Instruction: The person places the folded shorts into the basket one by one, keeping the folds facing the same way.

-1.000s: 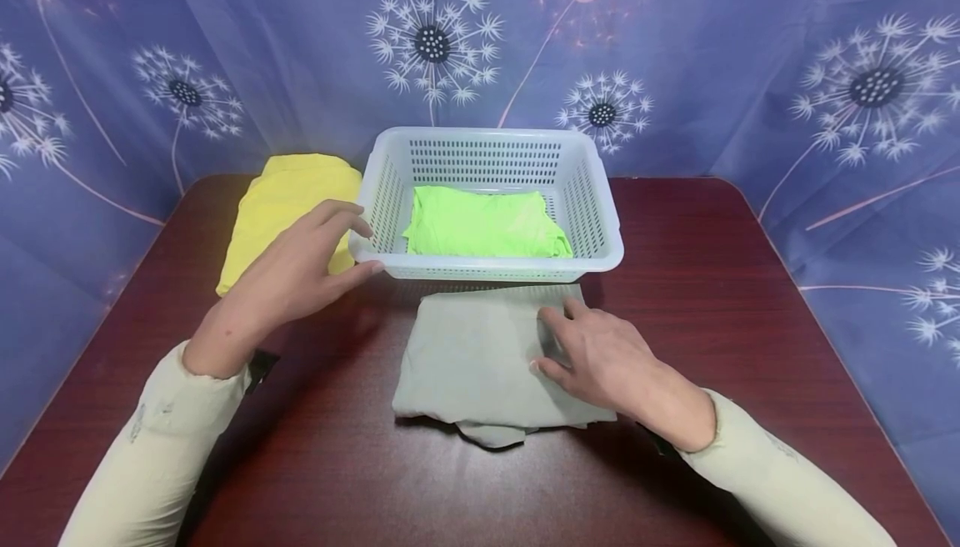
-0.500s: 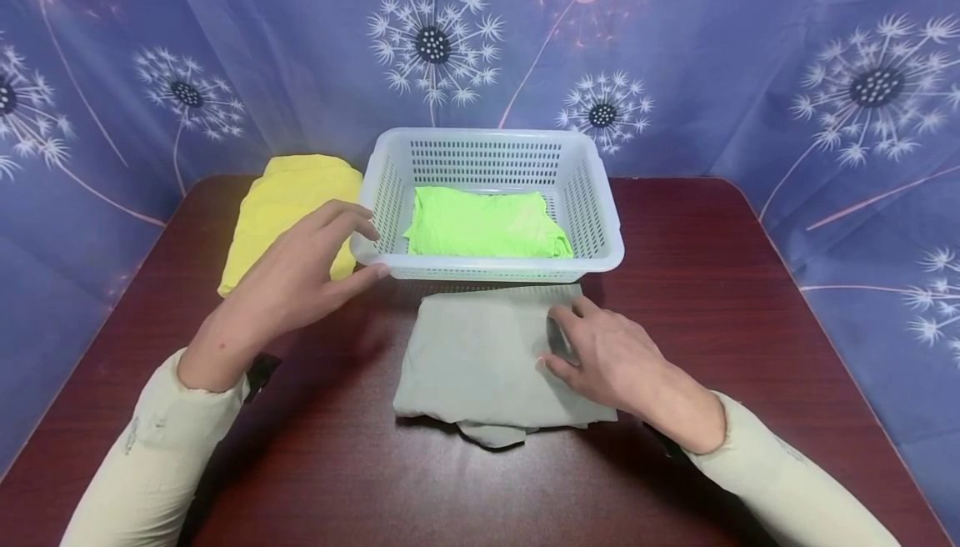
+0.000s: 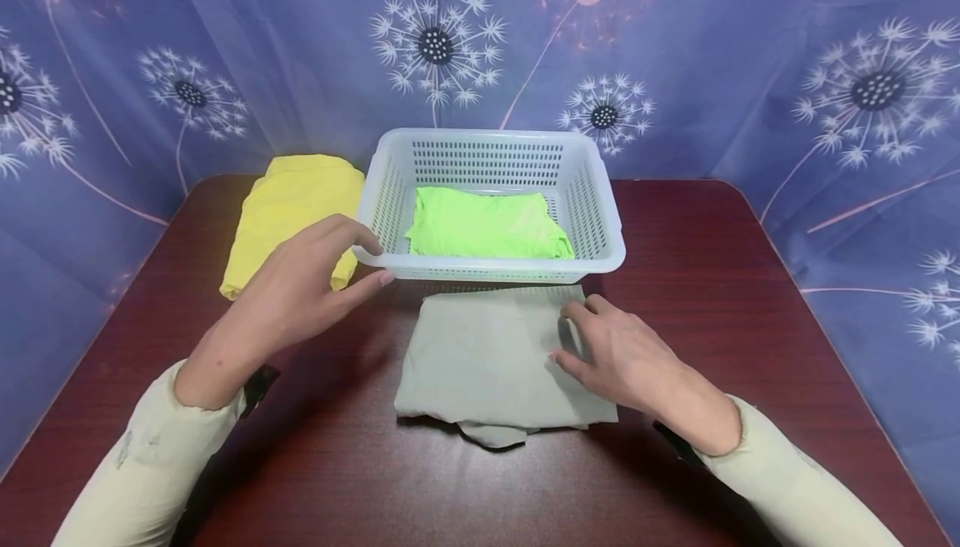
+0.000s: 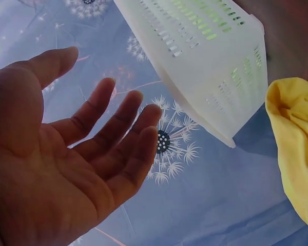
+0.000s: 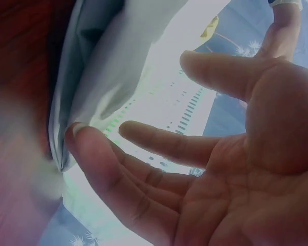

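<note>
A folded grey cloth [image 3: 480, 355] lies on the table in front of a white plastic basket [image 3: 495, 265]. Over its right part is my right hand [image 3: 622, 355], fingers loosely bent and nothing between them. In the right wrist view, the fingertips [image 5: 74, 134] come right at the edge of the layered grey cloth [image 5: 108, 66]. My left hand [image 3: 288, 288] hovers by the basket's front left corner, its thumb and fingers apart. The left wrist view shows that palm bare, with the basket [image 4: 195, 77] beyond the fingers. Inside the basket lies a folded bright green cloth [image 3: 480, 222].
A folded yellow cloth [image 3: 288, 205] sits left of the basket, partly behind my left hand. The dark red wooden table [image 3: 720, 280] reaches back to a blue curtain [image 3: 300, 47] printed with dandelions, which also hangs along both sides.
My right hand has shifted slightly to the right across the grey cloth. The left hand has dropped a little toward me, its fingers bending slightly more. The cloths and basket stay in place.
</note>
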Available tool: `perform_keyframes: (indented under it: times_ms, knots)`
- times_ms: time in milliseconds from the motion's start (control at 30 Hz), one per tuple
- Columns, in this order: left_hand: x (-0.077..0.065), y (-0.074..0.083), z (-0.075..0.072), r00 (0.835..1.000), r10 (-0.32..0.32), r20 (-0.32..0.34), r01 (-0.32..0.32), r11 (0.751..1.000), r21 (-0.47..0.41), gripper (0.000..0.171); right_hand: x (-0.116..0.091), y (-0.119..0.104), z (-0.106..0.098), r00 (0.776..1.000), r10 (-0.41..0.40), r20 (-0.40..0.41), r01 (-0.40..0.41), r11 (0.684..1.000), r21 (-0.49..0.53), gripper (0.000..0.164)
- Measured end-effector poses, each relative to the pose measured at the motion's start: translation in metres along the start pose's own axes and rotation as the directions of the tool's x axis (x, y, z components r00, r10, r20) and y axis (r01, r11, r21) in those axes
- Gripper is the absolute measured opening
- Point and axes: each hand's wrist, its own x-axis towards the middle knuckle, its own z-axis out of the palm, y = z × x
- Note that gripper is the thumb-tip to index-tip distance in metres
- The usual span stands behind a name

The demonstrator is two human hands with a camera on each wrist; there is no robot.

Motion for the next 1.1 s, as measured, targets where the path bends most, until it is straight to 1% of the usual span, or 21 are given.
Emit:
perform_keyframes:
  times_ms: [133,300,400,533,667,867,1000,1100]
  knots:
    - [-0.005,0.004,0.0,1.0,-0.03,0.003,0.03,1.0,-0.009,0.027,0.0,0.003,0.0,1.0,0.018,-0.001,-0.018,1.0,0.021,0.049]
    - [-0.008,0.008,0.0,0.997,-0.068,0.03,0.068,0.998,-0.018,0.021,-0.001,0.005,0.0,0.999,0.046,0.006,-0.046,0.999,0.017,0.05]
    - [-0.01,0.01,0.0,0.996,-0.077,0.042,0.079,0.996,-0.035,0.016,-0.002,0.006,-0.001,0.998,0.06,0.006,-0.06,0.998,0.012,0.05]
    - [-0.013,0.01,0.0,0.996,-0.074,0.051,0.077,0.995,-0.064,0.012,-0.003,0.007,-0.001,0.997,0.071,0.009,-0.071,0.997,0.007,0.051]
    - [-0.016,0.011,0.002,0.993,-0.093,0.071,0.1,0.991,-0.09,0.009,-0.003,0.008,-0.002,0.997,0.073,0.013,-0.074,0.997,0.007,0.051]
    - [-0.019,0.012,0.007,0.981,-0.15,0.124,0.165,0.979,-0.123,0.01,-0.002,0.01,-0.002,0.996,0.089,0.019,-0.09,0.996,0.014,0.052]
    - [-0.02,0.013,0.009,0.966,-0.182,0.184,0.21,0.966,-0.151,0.015,-0.002,0.011,-0.002,0.994,0.106,0.024,-0.106,0.994,0.026,0.05]
    - [-0.02,0.013,0.01,0.955,-0.193,0.226,0.234,0.958,-0.167,0.018,-0.001,0.012,-0.002,0.993,0.113,0.027,-0.114,0.993,0.036,0.048]
